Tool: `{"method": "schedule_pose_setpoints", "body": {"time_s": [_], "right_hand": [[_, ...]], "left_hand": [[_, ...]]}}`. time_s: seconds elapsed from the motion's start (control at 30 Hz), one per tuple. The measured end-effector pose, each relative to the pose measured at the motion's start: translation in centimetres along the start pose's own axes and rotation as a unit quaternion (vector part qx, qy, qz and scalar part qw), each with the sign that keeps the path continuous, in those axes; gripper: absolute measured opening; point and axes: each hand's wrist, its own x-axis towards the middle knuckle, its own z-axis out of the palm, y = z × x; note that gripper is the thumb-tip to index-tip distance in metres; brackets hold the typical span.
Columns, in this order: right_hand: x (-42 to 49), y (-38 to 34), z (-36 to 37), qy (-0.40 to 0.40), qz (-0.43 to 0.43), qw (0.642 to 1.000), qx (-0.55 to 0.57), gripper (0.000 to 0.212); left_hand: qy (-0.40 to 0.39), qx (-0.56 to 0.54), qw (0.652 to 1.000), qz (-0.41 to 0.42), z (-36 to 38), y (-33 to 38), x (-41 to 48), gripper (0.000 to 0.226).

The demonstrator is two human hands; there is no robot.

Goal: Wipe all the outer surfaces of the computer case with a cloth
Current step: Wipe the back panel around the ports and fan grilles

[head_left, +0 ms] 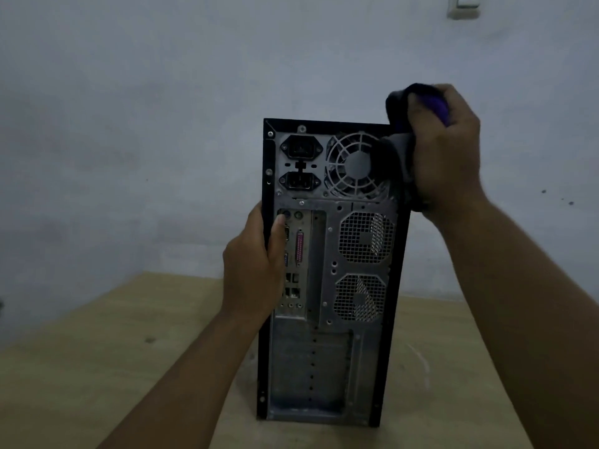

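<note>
A black computer case (327,351) stands upright on a wooden table (113,351), its grey rear panel with ports, fan grilles and power sockets facing me. My left hand (256,264) grips the case's left rear edge at mid height, thumb over the port area. My right hand (447,147) holds a bunched dark cloth (397,150) with a purple patch against the case's top right corner, next to the power supply fan. Part of the cloth hangs down over the right edge.
A bare pale wall rises behind the table. A light switch plate (463,6) sits high on the wall at the upper right. The wooden tabletop extends left and right of the case.
</note>
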Motion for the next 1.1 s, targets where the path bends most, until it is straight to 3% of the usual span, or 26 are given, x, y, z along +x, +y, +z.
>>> {"method": "schedule_pose_setpoints", "body": {"time_s": [0.13,0.47,0.6,0.7,0.8,0.93,1.1], "right_hand": [[-0.2,0.1,-1.3,-0.073,0.057,0.995,0.034,0.016],[-1.5,-0.9,0.1,-0.035,0.048,0.998,0.036,0.015],[-2.0,-1.0,0.8,-0.024,0.015,1.0,0.0,0.013],[-2.6,-0.6,1.1,-0.013,-0.046,0.993,-0.112,0.013],[-4.1,0.7,1.3,-0.006,-0.175,0.936,-0.304,0.022],[-8.3,3.7,1.1,-0.077,-0.33,0.78,-0.525,0.047],[-10.2,4.9,0.1,-0.111,-0.4,0.729,-0.544,0.051]], "left_hand": [[0.013,-0.012,1.0,-0.015,0.3,-0.2,0.0,0.034],[-0.023,-0.006,1.0,-0.018,-0.4,-0.8,0.4,0.036],[-0.037,-0.015,0.999,-0.028,-0.7,-0.9,0.5,0.018],[-0.032,-0.021,0.999,-0.032,-0.6,-0.8,0.6,0.017],[-0.025,-0.024,0.998,-0.043,-0.4,-0.5,0.7,0.018],[-0.03,-0.023,0.998,-0.048,-0.6,-0.5,0.8,0.018],[-0.026,-0.023,0.998,-0.045,-0.6,-0.6,0.8,0.024]]}}
